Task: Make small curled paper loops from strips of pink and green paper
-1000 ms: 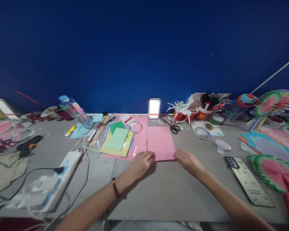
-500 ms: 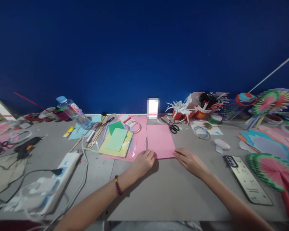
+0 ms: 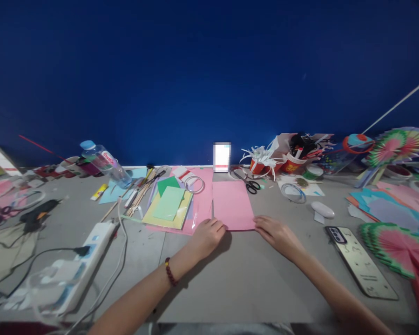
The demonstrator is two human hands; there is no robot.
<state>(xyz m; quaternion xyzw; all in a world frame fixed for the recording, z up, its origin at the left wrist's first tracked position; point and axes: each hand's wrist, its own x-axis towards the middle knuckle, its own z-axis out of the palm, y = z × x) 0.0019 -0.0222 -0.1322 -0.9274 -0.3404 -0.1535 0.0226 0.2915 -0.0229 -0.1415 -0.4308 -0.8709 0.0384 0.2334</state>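
A pink sheet of paper [image 3: 232, 202] lies on the desk in front of me, its near edge between my two hands. My left hand [image 3: 210, 236] is closed on the near left corner, fingers bent over the edge and the thumb hidden. At the near right corner, my right hand [image 3: 274, 232] has its fingers held together on the paper's edge. Left of the sheet, a plastic-sleeved stack of coloured paper [image 3: 167, 209] rests on a larger pink sheet [image 3: 204, 186]. Black-handled scissors [image 3: 253, 187] lie just past the far right corner.
A power strip [image 3: 87, 265] with cables occupies the left, beyond it a tilted water bottle [image 3: 106, 163]. Paper cups [image 3: 293, 163] with tools and paper strips stand at the back right. A phone [image 3: 361, 263] and folded paper fans [image 3: 393, 246] are on the right, before a blue wall [image 3: 209, 83].
Almost nothing differs. My right hand has shifted very slightly to the right at the sheet's corner; the left hand and the pink sheet stay in place.
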